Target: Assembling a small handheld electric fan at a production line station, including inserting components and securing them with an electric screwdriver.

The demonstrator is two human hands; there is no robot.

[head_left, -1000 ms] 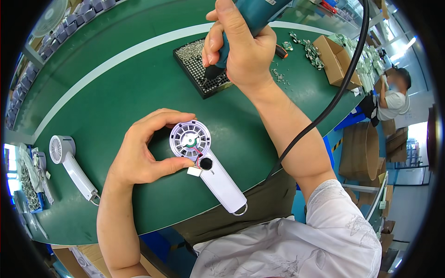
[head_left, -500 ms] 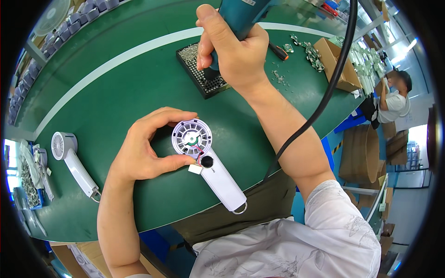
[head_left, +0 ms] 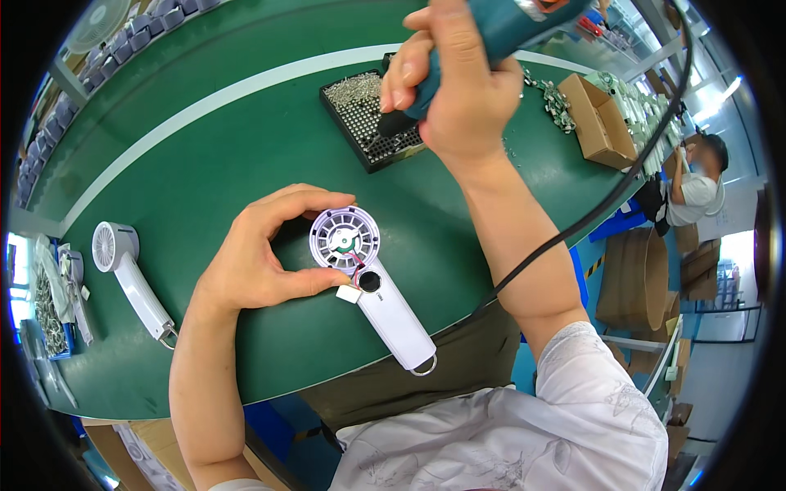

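While your left hand (head_left: 246,254) has the white handheld fan (head_left: 396,321) pinched by its round head, your right hand (head_left: 468,110) is wrapped firmly around a teal power screwdriver (head_left: 512,33). Left grip: index finger on the head's far rim, thumb at the near side, by the white connector (head_left: 350,293). Fan lies on the green table (head_left: 180,180) in front of you, head away, handle slanting toward you and right, metal loop near the table edge. Head is open: you can see slots, a hub and coloured wires. Driver nose points down over the black screw tray (head_left: 385,150); can't tell if the bit touches a screw. Black cord (head_left: 565,233) crosses your right forearm. Second white fan (head_left: 143,303) lies to your left, well apart. Cardboard box (head_left: 589,137) sits far right, small circuit boards (head_left: 559,106) just beside it.
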